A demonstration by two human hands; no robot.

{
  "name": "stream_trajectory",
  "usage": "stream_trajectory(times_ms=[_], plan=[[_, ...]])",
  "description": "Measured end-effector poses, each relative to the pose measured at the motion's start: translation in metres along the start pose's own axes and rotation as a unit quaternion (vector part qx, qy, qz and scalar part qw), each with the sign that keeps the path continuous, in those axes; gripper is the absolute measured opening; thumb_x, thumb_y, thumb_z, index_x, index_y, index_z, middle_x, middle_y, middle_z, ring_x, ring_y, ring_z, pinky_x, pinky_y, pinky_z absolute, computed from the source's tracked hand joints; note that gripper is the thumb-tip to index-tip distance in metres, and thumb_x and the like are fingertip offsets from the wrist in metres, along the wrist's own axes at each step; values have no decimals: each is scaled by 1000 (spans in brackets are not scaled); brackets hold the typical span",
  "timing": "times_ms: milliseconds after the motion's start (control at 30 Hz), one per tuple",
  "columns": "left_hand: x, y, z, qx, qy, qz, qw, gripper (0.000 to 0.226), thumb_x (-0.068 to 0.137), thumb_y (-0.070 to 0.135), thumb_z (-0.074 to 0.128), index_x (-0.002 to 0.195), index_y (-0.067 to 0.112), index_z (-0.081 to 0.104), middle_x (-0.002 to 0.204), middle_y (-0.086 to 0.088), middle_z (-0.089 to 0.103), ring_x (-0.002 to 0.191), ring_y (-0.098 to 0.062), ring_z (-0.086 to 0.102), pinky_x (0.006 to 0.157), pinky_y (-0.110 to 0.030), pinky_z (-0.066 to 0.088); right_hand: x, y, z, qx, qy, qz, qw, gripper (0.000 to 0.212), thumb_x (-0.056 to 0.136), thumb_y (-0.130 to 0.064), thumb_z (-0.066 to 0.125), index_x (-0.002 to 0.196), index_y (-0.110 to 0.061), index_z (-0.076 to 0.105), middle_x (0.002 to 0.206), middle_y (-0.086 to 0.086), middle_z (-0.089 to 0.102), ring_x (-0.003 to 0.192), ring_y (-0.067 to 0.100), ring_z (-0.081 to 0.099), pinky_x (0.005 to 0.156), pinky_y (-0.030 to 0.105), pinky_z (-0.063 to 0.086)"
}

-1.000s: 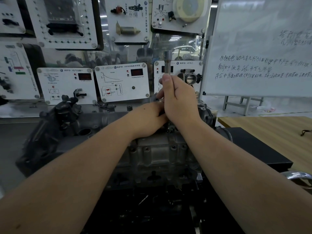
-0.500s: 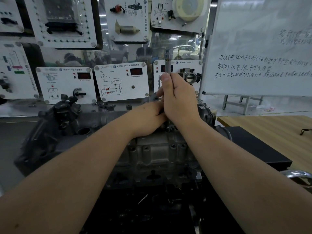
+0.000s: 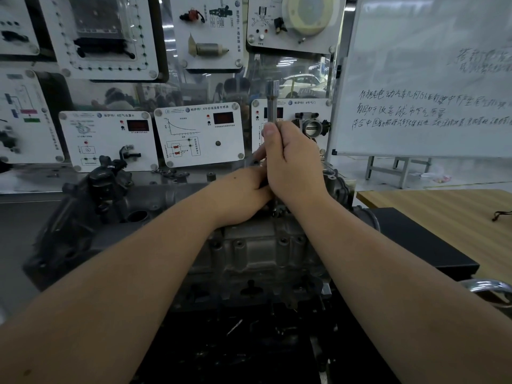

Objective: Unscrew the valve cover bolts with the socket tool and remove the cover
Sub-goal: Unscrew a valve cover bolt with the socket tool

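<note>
The right hand (image 3: pixel 295 162) grips the socket tool (image 3: pixel 272 103) upright, its long axis running straight down to the valve cover (image 3: pixel 166 198), while the left hand (image 3: pixel 241 195) rests beside its base, grip hidden.

Rear wall: white instrument panels (image 3: pixel 199 134) mounted on a glass partition (image 3: pixel 288 76). Right: whiteboard (image 3: pixel 426 79) with handwritten text on a metal stand (image 3: pixel 399 170). Wooden table (image 3: pixel 443 206) at right

Two hands, left hand (image 3: pixel 243 195) and right hand (image 3: pixel 293 164); one socket tool (image 3: pixel 273 102); one engine (image 3: pixel 249 250); one whiteboard (image 3: pixel 426 76)
</note>
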State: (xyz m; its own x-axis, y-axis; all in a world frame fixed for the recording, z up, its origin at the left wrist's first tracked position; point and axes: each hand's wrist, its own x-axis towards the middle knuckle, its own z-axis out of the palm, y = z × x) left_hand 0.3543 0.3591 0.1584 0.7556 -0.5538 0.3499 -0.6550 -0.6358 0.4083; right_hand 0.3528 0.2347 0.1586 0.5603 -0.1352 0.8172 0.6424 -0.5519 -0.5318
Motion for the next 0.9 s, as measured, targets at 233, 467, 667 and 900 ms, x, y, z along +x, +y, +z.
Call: stream_trajectory(times_ms=[233,467,667,900], plan=[[2,0,0,30,18,3,999,31,103,29,52,77,44,45,76,19,56,68,3,55,60,-19,36,0,0,-2,-9,-1,7,1000,14,103,-36,56,102,-22,54,77,-7,72,70,5,66,67,29,54],[-1,3,0,6,-3,0,1000,29,105,29,46,79,40,50,82,7,64,72,1,60,67,-32,46,0,-2,-2,2,0,28,1000,22,107,-31,44,97,-18,58,77,-9,70,69,5,64,69,37,56],[-1,0,-1,29,10,8,999,30,103,30,51,77,44,45,77,18,57,68,1,56,61,-22,37,-2,-2,-3,-9,6,8,1000,28,101,-41,56,98,-14,63,74,2,70,68,12,64,66,34,52],[0,2,0,14,-9,-10,1000,27,106,31,45,81,41,50,88,12,62,79,-4,59,73,-28,47,0,-1,-2,5,2,19,1000,30,107,-32,45,89,-13,61,73,-8,70,65,3,62,62,24,51]])
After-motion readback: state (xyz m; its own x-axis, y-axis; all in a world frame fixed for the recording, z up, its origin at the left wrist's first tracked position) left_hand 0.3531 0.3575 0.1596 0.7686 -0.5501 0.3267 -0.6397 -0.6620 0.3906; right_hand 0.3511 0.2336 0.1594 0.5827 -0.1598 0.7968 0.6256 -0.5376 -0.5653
